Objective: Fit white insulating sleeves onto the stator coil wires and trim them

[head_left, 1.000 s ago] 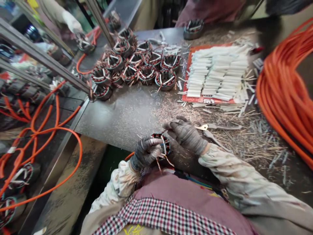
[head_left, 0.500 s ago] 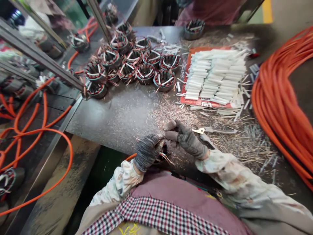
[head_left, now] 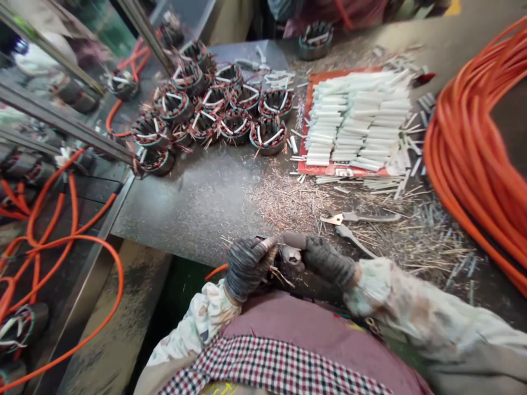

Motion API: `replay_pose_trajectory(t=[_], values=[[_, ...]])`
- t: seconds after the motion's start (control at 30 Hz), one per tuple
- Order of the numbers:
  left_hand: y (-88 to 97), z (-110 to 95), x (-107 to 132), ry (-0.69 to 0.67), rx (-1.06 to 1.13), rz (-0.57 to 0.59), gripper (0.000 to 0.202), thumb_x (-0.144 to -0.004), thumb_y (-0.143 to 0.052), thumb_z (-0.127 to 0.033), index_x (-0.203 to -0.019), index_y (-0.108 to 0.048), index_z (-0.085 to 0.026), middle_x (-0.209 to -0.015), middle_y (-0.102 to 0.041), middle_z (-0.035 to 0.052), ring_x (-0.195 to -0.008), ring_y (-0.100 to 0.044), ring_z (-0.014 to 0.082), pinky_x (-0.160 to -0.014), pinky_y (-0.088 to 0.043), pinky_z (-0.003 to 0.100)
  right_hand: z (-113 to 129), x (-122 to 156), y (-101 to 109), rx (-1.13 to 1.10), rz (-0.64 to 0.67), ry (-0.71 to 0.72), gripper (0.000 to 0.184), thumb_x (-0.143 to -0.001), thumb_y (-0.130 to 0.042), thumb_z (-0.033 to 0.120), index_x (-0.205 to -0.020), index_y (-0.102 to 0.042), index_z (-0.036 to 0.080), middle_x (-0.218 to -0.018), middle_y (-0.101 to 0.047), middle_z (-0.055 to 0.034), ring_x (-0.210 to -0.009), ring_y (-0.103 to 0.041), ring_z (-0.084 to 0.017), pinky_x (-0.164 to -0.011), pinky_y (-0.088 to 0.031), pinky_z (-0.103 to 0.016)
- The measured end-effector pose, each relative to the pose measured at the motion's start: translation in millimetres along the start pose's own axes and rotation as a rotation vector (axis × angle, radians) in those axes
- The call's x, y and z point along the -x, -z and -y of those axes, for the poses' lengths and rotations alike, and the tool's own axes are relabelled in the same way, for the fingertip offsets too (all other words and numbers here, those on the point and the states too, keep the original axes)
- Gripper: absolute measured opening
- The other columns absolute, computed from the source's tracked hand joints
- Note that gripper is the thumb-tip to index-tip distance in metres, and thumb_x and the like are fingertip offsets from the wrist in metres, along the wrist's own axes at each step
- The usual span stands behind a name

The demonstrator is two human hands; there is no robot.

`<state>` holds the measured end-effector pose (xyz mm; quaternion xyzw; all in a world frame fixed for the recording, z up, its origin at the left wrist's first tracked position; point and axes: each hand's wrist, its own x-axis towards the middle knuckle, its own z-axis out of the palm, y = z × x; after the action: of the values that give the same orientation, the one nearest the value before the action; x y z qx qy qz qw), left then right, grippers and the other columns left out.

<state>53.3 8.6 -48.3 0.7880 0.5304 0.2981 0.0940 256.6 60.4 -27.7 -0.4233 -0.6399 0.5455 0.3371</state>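
Observation:
Both my hands wear dark grey gloves and meet at the near table edge. My left hand (head_left: pixel 246 264) is curled around a small wound stator (head_left: pixel 276 262), mostly hidden between the gloves, with copper leads trailing below it. My right hand (head_left: pixel 319 257) is closed against the same stator from the right, fingertips pinching at its top. Pliers (head_left: pixel 354 220) lie open on the table just beyond my right hand.
A cluster of several wound stators (head_left: pixel 224 112) sits at the back left. White sleeves (head_left: pixel 358 123) lie stacked on a red mat. A big orange cable coil (head_left: pixel 481 142) fills the right. Wire clippings (head_left: pixel 288 195) litter the metal table (head_left: pixel 193 197). Orange cables loop at left.
Both hands have drawn nearer to my body at the table edge, and the stator, plainly visible a second ago, is now mostly covered by the gloves. The view has shifted slightly.

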Motion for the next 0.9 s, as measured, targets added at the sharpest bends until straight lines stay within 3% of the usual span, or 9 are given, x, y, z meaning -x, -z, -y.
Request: replay_pose_trajectory(t=[0.23,0.33,0.4,0.47,0.53,0.63,0.7,0.8,0.9], values=[[-5.4,0.7,-1.7,0.014,0.125,-0.039,0.02,-0.1,-0.064,-0.029,-0.106,-0.081,-0.023,-0.087,-0.08,0.0059,-0.074,-0.075,0.0198,-0.068,-0.059,0.03,-7.6,4.8,14.0,0.364,-0.009,0.222,0.031,-0.094,-0.069,0.051,-0.111,-0.071,0.025,-0.096,-0.073,-0.0079,-0.095,-0.065,-0.024,-0.081,-0.05,-0.038],[-5.0,1.2,-4.1,0.003,0.141,-0.011,0.022,-0.101,-0.061,-0.028,-0.102,-0.082,-0.021,-0.085,-0.08,0.0054,-0.072,-0.074,0.0175,-0.066,-0.058,0.027,-8.6,5.1,23.5,0.663,-0.021,0.546,0.026,-0.098,-0.067,0.045,-0.116,-0.072,0.026,-0.102,-0.075,-0.0073,-0.103,-0.065,-0.025,-0.089,-0.048,-0.04],[-4.0,1.0,-4.4,0.018,0.132,0.015,0.023,-0.102,-0.06,-0.029,-0.103,-0.082,-0.021,-0.084,-0.079,0.0052,-0.073,-0.074,0.0169,-0.067,-0.057,0.026,-10.1,1.6,30.9,0.844,-0.085,0.747,0.036,-0.097,-0.068,0.05,-0.123,-0.07,0.025,-0.112,-0.075,-0.0094,-0.115,-0.062,-0.028,-0.099,-0.045,-0.043],[-3.4,1.2,-4.1,0.056,0.113,0.037,0.022,-0.101,-0.062,-0.03,-0.106,-0.082,-0.021,-0.086,-0.08,0.005,-0.076,-0.075,0.0173,-0.07,-0.058,0.027,-13.0,-3.9,38.0,0.957,-0.118,0.828,0.046,-0.096,-0.068,0.056,-0.128,-0.067,0.022,-0.121,-0.073,-0.0118,-0.124,-0.057,-0.031,-0.107,-0.041,-0.047],[-3.4,1.8,-4.1,0.069,0.101,0.045,0.022,-0.101,-0.063,-0.03,-0.106,-0.082,-0.021,-0.088,-0.08,0.0052,-0.077,-0.075,0.0177,-0.071,-0.059,0.028,-16.3,-8.9,42.5,0.992,-0.048,0.842,0.032,-0.101,-0.065,0.045,-0.123,-0.069,0.023,-0.117,-0.074,-0.01,-0.121,-0.058,-0.028,-0.105,-0.041,-0.045],[-3.8,2.1,-4.2,0.053,0.08,0.01,0.022,-0.102,-0.062,-0.03,-0.103,-0.081,-0.02,-0.087,-0.08,0.0053,-0.074,-0.075,0.0174,-0.069,-0.059,0.028,-17.1,-8.2,34.9,0.788,0.105,0.651,0.014,-0.102,-0.061,0.031,-0.1,-0.072,0.022,-0.092,-0.074,-0.0066,-0.092,-0.062,-0.021,-0.086,-0.045,-0.038],[-4.1,1.5,-3.6,0.039,0.046,-0.041,0.022,-0.102,-0.062,-0.031,-0.102,-0.081,-0.021,-0.086,-0.08,0.0047,-0.074,-0.075,0.0171,-0.069,-0.058,0.027,-13.9,0.7,17.3,0.371,0.149,0.32,0.029,-0.1,-0.06,0.042,-0.084,-0.068,0.019,-0.076,-0.067,-0.0042,-0.073,-0.057,-0.018,-0.073,-0.045,-0.034],[-4.8,0.1,-1.4,-0.034,0.0,-0.089,0.023,-0.103,-0.06,-0.031,-0.104,-0.081,-0.021,-0.087,-0.08,0.005,-0.076,-0.075,0.0173,-0.07,-0.058,0.027,-7.6,24.0,-14.8,-0.245,0.193,-0.106,0.056,-0.102,-0.038,0.062,-0.062,-0.047,0.024,-0.051,-0.04,0.0033,-0.05,-0.043,-0.015,-0.053,-0.042,-0.031],[-5.6,0.2,-0.1,-0.087,0.005,-0.071,0.023,-0.102,-0.06,-0.03,-0.105,-0.081,-0.02,-0.082,-0.079,0.005,-0.073,-0.074,0.0173,-0.068,-0.058,0.027,-4.5,43.3,-23.3,-0.269,0.069,-0.185,0.06,-0.106,-0.019,0.059,-0.058,-0.037,0.027,-0.045,-0.029,0.0043,-0.041,-0.035,-0.016,-0.045,-0.038,-0.032]])
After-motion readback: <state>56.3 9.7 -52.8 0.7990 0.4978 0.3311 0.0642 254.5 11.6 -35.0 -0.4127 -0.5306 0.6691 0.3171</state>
